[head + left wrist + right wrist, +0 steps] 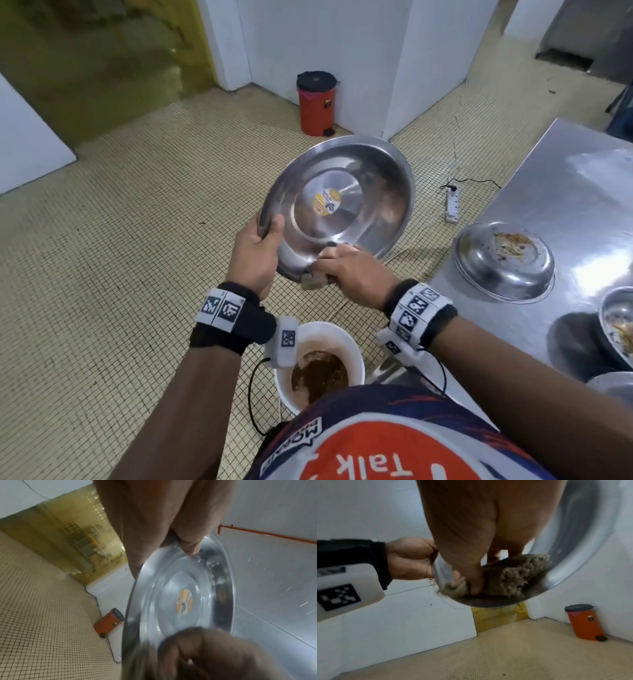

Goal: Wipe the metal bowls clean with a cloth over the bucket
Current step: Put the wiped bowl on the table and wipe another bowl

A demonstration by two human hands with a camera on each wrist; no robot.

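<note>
Left hand (255, 251) grips tilted bowl (337, 205) rim at 9 o'clock, right hand (352, 270) presses cloth (313, 281) on rim at 6, bucket (320, 366) directly below.

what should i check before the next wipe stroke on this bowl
1. Left hand grips the bowl rim: ok.
2. Right hand presses the cloth on the bowl's lower inner wall: ok.
3. Bowl tilted, inside facing the person: ok.
4. Bucket below catches drips: cannot tell; it sits nearer the body than the bowl.
5. Bowl's inside free of residue: not ok, brownish smears on its right wall.
6. Other bowls cleaned: not ok, dirty bowl waits on the steel table.
</note>
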